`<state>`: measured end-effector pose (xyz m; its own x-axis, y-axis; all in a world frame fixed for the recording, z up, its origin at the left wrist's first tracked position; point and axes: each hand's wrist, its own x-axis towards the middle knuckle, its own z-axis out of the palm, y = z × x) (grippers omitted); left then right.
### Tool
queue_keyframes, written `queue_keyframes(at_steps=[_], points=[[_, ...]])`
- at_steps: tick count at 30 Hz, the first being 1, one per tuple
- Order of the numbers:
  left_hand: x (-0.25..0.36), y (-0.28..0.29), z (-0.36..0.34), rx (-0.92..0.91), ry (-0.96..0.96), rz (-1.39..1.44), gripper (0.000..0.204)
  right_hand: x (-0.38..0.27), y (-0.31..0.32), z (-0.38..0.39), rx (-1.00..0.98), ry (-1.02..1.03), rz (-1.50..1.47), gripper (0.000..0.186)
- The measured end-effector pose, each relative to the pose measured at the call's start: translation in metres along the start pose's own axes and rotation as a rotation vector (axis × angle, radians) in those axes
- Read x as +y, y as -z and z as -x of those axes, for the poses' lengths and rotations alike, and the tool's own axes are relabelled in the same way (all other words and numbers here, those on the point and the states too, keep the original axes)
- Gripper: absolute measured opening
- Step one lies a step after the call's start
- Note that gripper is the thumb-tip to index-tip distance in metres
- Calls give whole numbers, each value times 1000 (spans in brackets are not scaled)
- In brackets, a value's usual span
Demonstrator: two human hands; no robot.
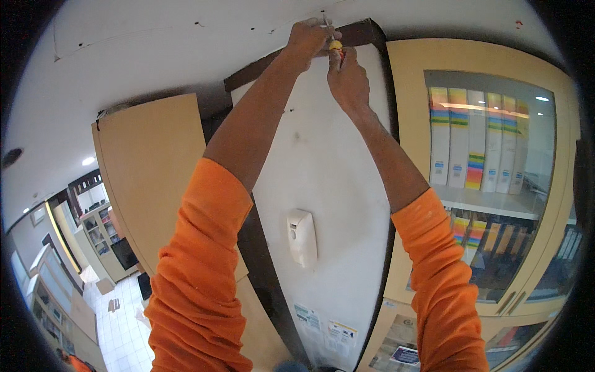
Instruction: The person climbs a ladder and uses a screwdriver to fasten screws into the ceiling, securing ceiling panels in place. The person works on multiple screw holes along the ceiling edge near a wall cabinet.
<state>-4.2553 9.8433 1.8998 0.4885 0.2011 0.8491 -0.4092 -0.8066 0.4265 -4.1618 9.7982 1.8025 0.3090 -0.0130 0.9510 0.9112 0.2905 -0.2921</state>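
Both my arms, in orange sleeves pushed up, reach up to the white ceiling (155, 37). My right hand (348, 77) is closed round the yellow and red handle of a screwdriver (336, 46). Its thin shaft points upward, with the upper end close to a small dark spot on the ceiling. My left hand (307, 42) pinches about the shaft just above the handle. Whether a screw sits at the tip is too small to tell. Behind my hands runs a dark trim (362, 32) along the top of a white wall panel (310, 155).
A white dispenser (302, 238) is fixed to the panel below my hands. At right stands a wooden cabinet (406, 124) with glass doors and several binders (458, 139). Another tall wooden cabinet (149, 173) is at left. Farther left, a tiled floor (121, 341) leads past shelves.
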Motion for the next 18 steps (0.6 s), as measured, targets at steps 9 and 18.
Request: queue_keyframes(at_steps=[9, 18], points=[[-2, -10, -13, 134, -23, 47, 22, -6, -2, -2, 22, -43, 19, 36], [-19, -22, -38, 372, -28, -213, 14, -12, -6, 15, 158, -66, -41, 37]])
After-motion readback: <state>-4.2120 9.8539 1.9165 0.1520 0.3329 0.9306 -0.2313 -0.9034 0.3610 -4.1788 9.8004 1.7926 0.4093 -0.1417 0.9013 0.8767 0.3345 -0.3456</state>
